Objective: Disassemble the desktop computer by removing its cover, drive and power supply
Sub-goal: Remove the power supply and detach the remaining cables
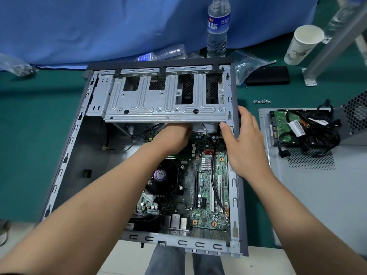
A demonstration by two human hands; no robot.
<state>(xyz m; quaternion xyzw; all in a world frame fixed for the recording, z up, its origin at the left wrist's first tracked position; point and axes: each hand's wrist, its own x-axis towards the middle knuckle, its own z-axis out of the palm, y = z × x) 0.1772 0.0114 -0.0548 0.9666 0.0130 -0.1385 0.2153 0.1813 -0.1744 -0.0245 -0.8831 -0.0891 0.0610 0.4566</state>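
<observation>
Left hand (174, 135) under drive cage (164, 100) — fingers hidden, grip unclear; right hand (244, 139) spread, clasping case (235, 175) edge.

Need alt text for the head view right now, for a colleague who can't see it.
Open computer case on a green table, motherboard exposed: the left hand reaches under the metal drive cage, fingers hidden, while the right hand grips the case's right wall. The removed cover, drive and cabled power supply lie to the right.

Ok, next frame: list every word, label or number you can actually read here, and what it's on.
"TeSel" or similar, uncertain: purple round sticker on the CPU cooler.
Large Chinese characters, second looks like "标": upright water bottle label.
Motherboard silkscreen, hard drive cable tags: too small to read.
</observation>
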